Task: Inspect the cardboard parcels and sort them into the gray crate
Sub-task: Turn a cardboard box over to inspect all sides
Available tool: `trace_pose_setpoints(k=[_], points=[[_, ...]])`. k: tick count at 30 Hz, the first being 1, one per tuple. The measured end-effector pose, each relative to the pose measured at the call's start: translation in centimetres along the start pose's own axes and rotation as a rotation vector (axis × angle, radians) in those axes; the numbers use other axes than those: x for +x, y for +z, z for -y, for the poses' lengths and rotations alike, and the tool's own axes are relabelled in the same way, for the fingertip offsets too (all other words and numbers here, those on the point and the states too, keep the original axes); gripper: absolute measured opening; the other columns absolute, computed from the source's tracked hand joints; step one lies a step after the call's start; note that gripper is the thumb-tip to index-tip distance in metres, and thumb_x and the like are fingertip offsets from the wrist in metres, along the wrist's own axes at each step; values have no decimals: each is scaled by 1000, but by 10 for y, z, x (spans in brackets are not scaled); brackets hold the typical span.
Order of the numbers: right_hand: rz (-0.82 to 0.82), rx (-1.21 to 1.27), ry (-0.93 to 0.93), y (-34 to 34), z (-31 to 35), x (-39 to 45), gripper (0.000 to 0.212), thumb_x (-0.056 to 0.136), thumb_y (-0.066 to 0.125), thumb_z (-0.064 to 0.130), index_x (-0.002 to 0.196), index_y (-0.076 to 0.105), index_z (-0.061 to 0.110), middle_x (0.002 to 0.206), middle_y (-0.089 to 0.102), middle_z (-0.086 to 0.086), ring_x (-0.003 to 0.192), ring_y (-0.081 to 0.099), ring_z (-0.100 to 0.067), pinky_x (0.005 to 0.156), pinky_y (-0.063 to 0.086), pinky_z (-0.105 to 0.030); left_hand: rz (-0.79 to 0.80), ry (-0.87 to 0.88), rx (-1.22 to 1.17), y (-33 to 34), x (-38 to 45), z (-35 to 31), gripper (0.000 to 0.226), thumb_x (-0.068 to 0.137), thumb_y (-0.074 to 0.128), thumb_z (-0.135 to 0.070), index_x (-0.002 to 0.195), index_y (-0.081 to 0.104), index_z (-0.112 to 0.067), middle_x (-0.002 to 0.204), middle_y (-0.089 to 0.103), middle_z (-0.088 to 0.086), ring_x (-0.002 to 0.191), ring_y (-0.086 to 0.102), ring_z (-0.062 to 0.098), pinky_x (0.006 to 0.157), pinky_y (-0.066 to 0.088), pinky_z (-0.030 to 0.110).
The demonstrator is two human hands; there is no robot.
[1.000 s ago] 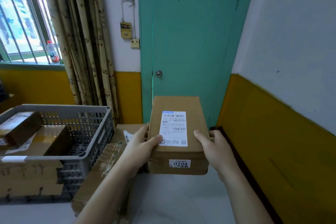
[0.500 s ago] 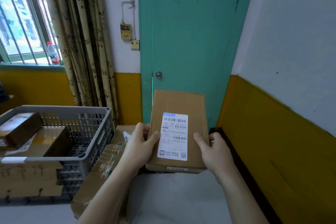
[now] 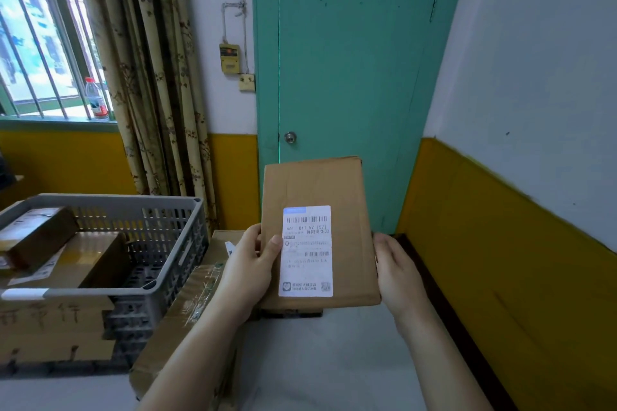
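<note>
Parcel (image 3: 317,233) up for label check, crate (image 3: 110,210) off to its left.
I've got left hand (image 3: 248,265) and right hand (image 3: 399,272) wrapped round its side edges, long axis upright; left's nearer the crate.

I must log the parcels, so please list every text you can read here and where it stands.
"661 B11 57 [57]" and "舞阳浣花园": white label on the held parcel.
Barcodes, QR code and small print on that label: too small to read.
Handwritten characters on the carton under the crate: unclear.
Bottle label: blurred.
</note>
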State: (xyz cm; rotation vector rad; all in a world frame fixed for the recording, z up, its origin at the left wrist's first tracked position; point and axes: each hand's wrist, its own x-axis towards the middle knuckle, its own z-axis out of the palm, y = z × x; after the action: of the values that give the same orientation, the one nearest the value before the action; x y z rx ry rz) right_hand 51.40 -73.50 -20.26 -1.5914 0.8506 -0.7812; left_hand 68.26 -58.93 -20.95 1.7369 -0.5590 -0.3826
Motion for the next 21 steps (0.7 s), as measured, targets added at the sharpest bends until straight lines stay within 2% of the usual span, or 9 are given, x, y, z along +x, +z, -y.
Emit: trace_pose_setpoints(k=[3, 6, 8, 11, 13, 15, 17, 19, 21], points=[[79, 3, 71, -2, 0, 0, 71, 91, 38, 79, 150, 44, 40, 147, 54, 12, 134, 50, -15, 116, 38, -46, -3, -55, -68, -3, 0, 3, 48, 103, 56, -46, 147, 47, -27, 132, 65, -4, 119, 66, 23, 98, 57, 53], [96, -9, 61, -2, 1, -1, 97, 76, 43, 88, 156, 36, 34, 148, 45, 18, 132, 48, -11, 113, 38, -40, -28, -40, -68, -5, 0, 5, 32, 102, 59, -46, 132, 48, -41, 118, 66, -8, 105, 71, 20, 89, 61, 52], [71, -18, 7, -4, 1, -3, 86, 84, 51, 76, 156, 35, 32, 140, 46, 19, 123, 48, -6, 102, 40, -30, -62, -25, -3, -5, 1, 8, 27, 103, 58, -43, 126, 45, -42, 109, 65, -6, 95, 71, 22, 83, 61, 52], [29, -62, -20, -6, -2, -1, 67, 100, 54, 52, 159, 31, 29, 157, 42, 9, 140, 43, -14, 116, 38, -38, -68, 42, 69, -2, 2, 7, 14, 106, 56, -32, 114, 47, -40, 105, 69, 4, 89, 71, 34, 66, 58, 50], [22, -65, -34, -7, -1, 0, 63, 104, 52, 44, 161, 28, 28, 160, 39, 8, 146, 38, -16, 121, 32, -40, -20, 83, 91, 3, -1, 3, 12, 105, 56, -35, 115, 53, -39, 100, 65, -4, 91, 68, 28, 75, 59, 52], [35, -58, -51, -5, 1, 0, 62, 106, 52, 37, 161, 27, 27, 159, 40, 9, 146, 38, -16, 120, 34, -39, 58, 95, 90, 8, -7, -5, 28, 104, 53, -48, 131, 55, -42, 118, 60, -13, 108, 60, 15, 94, 57, 47], [36, -97, -67, -2, 5, -2, 63, 105, 52, 38, 161, 27, 26, 158, 41, 8, 145, 40, -17, 119, 37, -41, 161, 33, 12, 10, -13, -13, 47, 99, 46, -65, 142, 49, -47, 138, 53, -18, 125, 51, 9, 109, 46, 39], [28, -118, -74, 1, 7, -5, 60, 103, 53, 42, 158, 34, 29, 150, 50, 9, 139, 48, -18, 113, 45, -44, 268, -29, -61, 8, -18, -20, 81, 82, 47, -87, 154, 37, -49, 140, 49, -23, 129, 51, 10, 110, 44, 36], [41, -105, -73, 2, 10, -7, 53, 102, 53, 46, 152, 43, 35, 139, 58, 11, 129, 56, -17, 103, 54, -44, 352, -60, -97, 6, -20, -24, 107, 68, 60, -91, 159, 28, -46, 145, 52, -14, 123, 62, 12, 101, 53, 32]])
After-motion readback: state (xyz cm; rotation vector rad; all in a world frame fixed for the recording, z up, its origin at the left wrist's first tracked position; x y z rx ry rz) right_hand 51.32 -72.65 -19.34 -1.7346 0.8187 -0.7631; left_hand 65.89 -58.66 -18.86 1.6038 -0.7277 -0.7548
